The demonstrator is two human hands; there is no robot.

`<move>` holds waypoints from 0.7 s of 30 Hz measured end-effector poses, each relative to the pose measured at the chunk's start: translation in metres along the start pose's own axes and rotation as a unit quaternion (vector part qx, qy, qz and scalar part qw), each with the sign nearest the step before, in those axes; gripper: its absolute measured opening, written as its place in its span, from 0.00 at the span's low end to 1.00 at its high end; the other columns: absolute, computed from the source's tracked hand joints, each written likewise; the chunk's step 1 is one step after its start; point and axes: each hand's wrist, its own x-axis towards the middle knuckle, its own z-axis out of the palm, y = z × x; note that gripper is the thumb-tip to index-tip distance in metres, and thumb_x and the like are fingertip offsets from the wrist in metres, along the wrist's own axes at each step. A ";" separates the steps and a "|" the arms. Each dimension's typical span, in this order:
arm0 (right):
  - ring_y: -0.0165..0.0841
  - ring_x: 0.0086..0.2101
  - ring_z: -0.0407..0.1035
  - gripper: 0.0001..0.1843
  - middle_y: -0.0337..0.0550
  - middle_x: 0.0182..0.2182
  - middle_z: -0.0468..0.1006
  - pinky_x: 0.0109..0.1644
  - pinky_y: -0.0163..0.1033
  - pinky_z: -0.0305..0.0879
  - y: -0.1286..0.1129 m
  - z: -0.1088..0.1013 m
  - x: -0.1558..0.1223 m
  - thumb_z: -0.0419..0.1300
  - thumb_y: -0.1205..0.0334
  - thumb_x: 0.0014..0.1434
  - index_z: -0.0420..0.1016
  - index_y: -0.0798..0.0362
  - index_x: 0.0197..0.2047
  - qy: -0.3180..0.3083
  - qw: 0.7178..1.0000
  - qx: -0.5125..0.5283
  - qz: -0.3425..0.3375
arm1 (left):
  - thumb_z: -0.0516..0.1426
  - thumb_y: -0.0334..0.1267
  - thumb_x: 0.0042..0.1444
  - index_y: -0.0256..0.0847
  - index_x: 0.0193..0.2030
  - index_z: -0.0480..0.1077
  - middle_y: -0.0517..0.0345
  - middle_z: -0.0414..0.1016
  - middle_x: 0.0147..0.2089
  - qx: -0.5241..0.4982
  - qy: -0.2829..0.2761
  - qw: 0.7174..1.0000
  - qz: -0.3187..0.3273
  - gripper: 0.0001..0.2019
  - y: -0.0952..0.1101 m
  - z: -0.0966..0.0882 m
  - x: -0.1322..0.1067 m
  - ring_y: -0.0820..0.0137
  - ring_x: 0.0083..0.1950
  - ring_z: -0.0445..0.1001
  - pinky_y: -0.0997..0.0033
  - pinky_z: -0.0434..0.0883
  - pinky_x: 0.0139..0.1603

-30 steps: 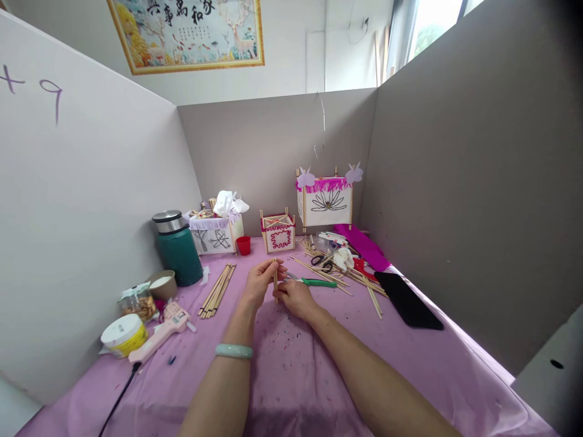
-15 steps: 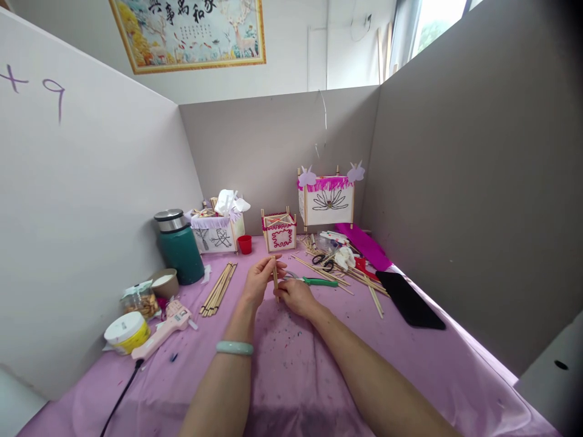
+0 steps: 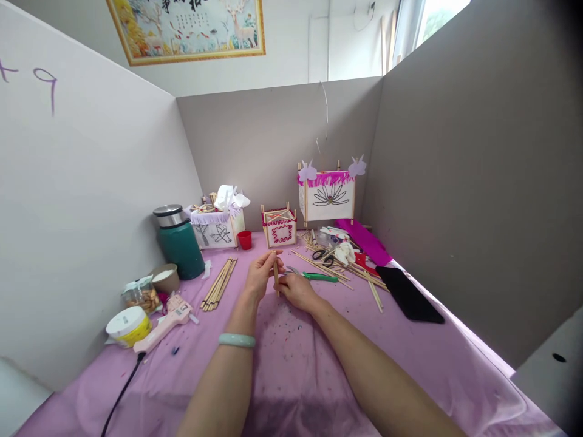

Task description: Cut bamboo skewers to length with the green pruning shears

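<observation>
Both hands meet over the middle of the purple tablecloth [image 3: 296, 370], holding short wooden sticks [image 3: 276, 276] upright between them. My left hand [image 3: 260, 274] is closed round the upper part of the sticks, a pale green bangle on its wrist. My right hand [image 3: 297, 291] pinches the lower part, its knuckles close to the cloth. Just behind my right hand lies a green-handled cutter [image 3: 314, 277]. A bundle of longer wooden sticks [image 3: 219, 283] lies to the left of my left hand.
At the left stand a green flask [image 3: 180, 241], a pink glue gun [image 3: 164, 320] with a black cord, a yellow tub [image 3: 128, 325] and a jar. Three paper lanterns [image 3: 326, 195] and a red cup [image 3: 245, 239] line the back. Scissors [image 3: 322, 254], loose sticks and a black pouch [image 3: 407, 293] lie at the right. Grey partitions enclose the table.
The camera has tilted down a little. Both hands stay together on the sticks, shifted slightly away from me.
</observation>
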 end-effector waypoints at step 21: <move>0.32 0.35 0.70 0.14 0.42 0.33 0.79 0.36 0.35 0.57 0.012 0.004 0.006 0.54 0.57 0.63 0.79 0.51 0.35 0.011 0.998 -0.004 -0.055 | 0.63 0.51 0.45 0.35 0.42 0.74 0.55 0.75 0.32 -0.002 0.000 1.000 -0.013 0.23 0.008 0.004 -0.006 0.71 0.30 0.74 0.68 0.71 0.36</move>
